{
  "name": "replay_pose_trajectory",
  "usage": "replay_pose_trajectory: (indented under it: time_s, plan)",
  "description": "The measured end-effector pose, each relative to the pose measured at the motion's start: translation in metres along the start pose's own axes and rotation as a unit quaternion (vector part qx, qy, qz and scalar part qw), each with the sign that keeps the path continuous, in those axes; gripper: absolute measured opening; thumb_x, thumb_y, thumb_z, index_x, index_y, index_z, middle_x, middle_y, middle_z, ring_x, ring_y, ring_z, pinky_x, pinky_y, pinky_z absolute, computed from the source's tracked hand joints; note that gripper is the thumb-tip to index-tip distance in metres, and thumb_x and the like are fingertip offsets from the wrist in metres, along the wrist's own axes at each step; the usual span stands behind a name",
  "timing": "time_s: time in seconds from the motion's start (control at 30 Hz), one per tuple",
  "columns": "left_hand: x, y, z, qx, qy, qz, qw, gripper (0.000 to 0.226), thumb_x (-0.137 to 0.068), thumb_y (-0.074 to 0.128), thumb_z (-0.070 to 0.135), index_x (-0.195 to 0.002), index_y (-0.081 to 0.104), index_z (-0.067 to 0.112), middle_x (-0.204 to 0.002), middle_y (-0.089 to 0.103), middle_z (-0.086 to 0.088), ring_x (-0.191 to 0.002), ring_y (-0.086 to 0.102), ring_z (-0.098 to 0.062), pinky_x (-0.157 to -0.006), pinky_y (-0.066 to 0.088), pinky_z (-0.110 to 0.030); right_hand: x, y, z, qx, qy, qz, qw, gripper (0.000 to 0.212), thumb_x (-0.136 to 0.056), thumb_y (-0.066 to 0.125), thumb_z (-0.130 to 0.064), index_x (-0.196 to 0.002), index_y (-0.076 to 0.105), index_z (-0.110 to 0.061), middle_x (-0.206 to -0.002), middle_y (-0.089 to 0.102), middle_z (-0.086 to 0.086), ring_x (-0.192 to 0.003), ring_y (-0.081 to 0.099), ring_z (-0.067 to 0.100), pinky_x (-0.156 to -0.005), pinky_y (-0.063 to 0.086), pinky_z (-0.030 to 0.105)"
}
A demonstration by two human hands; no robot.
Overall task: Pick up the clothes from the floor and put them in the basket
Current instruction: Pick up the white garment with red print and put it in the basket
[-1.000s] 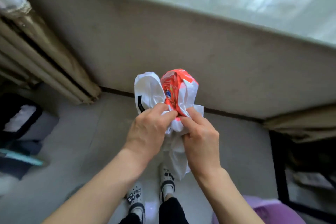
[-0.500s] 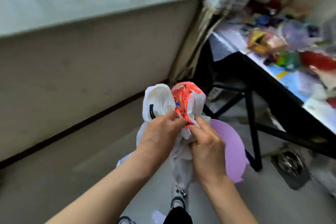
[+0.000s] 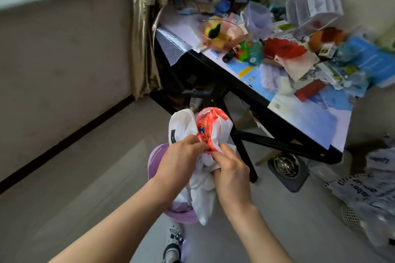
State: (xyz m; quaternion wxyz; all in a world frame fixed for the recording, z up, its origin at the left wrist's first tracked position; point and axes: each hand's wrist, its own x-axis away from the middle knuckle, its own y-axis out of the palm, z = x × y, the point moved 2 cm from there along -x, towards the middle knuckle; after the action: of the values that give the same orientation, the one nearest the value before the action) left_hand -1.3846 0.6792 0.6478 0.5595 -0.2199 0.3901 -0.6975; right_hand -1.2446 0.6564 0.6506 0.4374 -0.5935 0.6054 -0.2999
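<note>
Left hand (image 3: 179, 162) and right hand (image 3: 230, 175) both grip a bunched white-and-red garment (image 3: 210, 129), held in the air over a purple basket (image 3: 154, 157) on the floor, near a cluttered table (image 3: 310, 119) at right.

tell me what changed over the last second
The person turned right, so the view swung onto the cluttered table. The basket, at the lower right edge a second ago, now appears under the clothes. The left hand and right hand kept gripping the bunched white and red clothes; nothing was let go.
</note>
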Motion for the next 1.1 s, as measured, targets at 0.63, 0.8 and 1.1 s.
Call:
replay_pose_trajectory:
  time_s: [0.63,0.8,1.1]
  plan:
    - [0.018,0.039,-0.094,-0.156,-0.111,-0.283,0.94,0.073,-0.087,0.049,0.016,-0.149,0.013,0.032,-0.158,0.013,-0.004,-0.144,0.011,-0.033,-0.108,0.026,-0.054,-0.036,0.066,0.02,-0.039,0.015,-0.253,0.967,0.055,-0.089,0.044,0.004,-0.135,0.053,-0.025,-0.148,0.042,-0.006,-0.132,0.043,0.013,-0.103,0.026,0.012]
    - [0.059,-0.017,-0.112,-0.182,-0.21,-0.209,0.938,0.072,-0.093,0.049,0.021,-0.151,0.006,0.026,-0.159,0.008,-0.006,-0.145,0.007,-0.034,-0.11,0.02,-0.057,-0.045,0.092,-0.053,-0.024,-0.121,-0.293,0.948,0.057,-0.091,0.05,-0.003,-0.144,0.042,-0.023,-0.155,0.03,0.002,-0.142,0.029,0.017,-0.115,0.024,0.027]
    - [0.162,-0.061,-0.103,-0.153,-0.465,-0.021,0.872,0.074,-0.094,0.05,0.039,-0.15,0.002,0.029,-0.159,0.006,-0.003,-0.146,0.002,-0.03,-0.111,0.022,-0.057,-0.019,0.125,-0.156,0.003,-0.4,-0.297,0.867,0.074,-0.073,0.06,-0.003,-0.143,0.04,-0.015,-0.144,0.045,0.015,-0.134,0.04,0.033,-0.109,0.038,0.043]
